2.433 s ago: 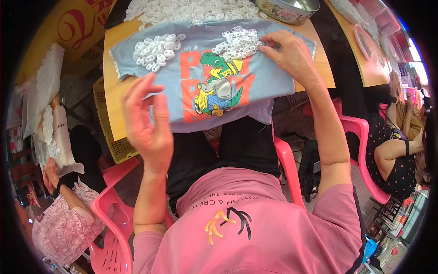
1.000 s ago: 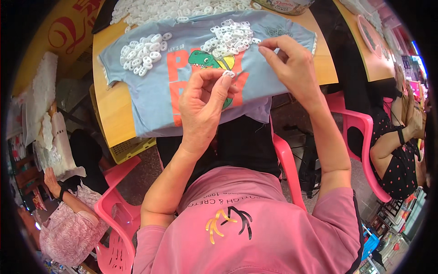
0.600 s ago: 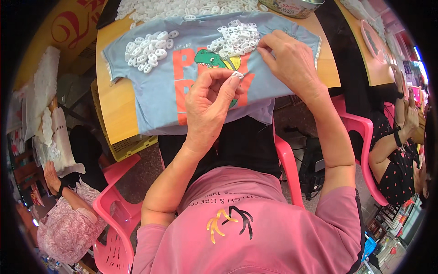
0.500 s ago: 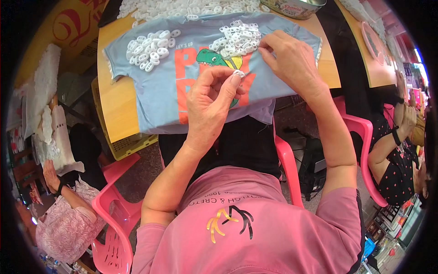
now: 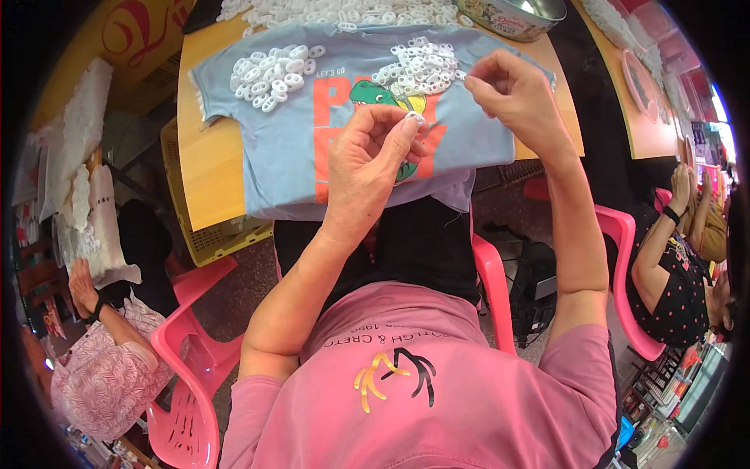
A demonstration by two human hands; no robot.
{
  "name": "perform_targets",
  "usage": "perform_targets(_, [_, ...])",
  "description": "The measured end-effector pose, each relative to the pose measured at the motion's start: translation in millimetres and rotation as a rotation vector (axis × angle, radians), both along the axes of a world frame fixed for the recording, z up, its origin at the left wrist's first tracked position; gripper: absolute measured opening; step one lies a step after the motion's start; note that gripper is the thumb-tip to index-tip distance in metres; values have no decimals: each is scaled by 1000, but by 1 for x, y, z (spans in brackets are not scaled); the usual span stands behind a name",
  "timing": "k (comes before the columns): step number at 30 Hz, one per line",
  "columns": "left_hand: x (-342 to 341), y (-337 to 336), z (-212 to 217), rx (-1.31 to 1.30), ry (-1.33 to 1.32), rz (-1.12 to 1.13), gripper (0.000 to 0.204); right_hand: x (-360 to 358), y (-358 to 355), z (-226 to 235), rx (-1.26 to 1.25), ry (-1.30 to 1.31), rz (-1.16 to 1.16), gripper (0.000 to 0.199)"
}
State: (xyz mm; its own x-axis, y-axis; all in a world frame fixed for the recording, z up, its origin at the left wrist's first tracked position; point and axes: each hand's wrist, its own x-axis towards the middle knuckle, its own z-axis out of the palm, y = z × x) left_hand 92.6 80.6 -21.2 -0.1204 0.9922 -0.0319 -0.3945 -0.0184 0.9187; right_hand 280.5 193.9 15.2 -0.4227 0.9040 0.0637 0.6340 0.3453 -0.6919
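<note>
Between the thumb and forefinger of my left hand (image 5: 371,156) is a small white plastic piece with two holes (image 5: 415,118), held above the printed front of a light blue T-shirt (image 5: 281,156). My right hand (image 5: 512,98) has its thumb and forefinger pinched at the right edge of a heap of similar white pieces (image 5: 422,66). A white bit shows at those fingertips; whether it is gripped or part of the heap, I cannot tell. Another heap of white oval two-hole pieces (image 5: 273,76) lies on the shirt's left side.
Many more white pieces (image 5: 312,12) cover the table's far side, beside a round metal tin (image 5: 516,17). The shirt lies over a wooden table (image 5: 207,176). A yellow crate (image 5: 211,242) stands below left. People sit on both sides, near pink chairs (image 5: 195,352).
My right hand has drawn slightly right, its thumb and forefinger now closer together. My left hand keeps its piece, turned a little so its holes show. The whole view has shifted slightly.
</note>
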Motion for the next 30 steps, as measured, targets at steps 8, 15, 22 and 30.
perform_targets(8, [-2, 1, -1, -7, -19, -29, 15, -19, -40, -12, -399, 727, 50, 22])
perform_targets(15, [-4, 1, -2, -1, -3, -45, 15, -31, -52, -20, -543, 819, -24, 19])
perform_targets(22, [-3, -1, 0, -19, 37, -37, 16, -35, -56, -25, -547, 847, -20, 18])
perform_targets(30, [-2, 0, -3, 17, 38, -25, 15, -35, -56, -24, -493, 767, 7, 19])
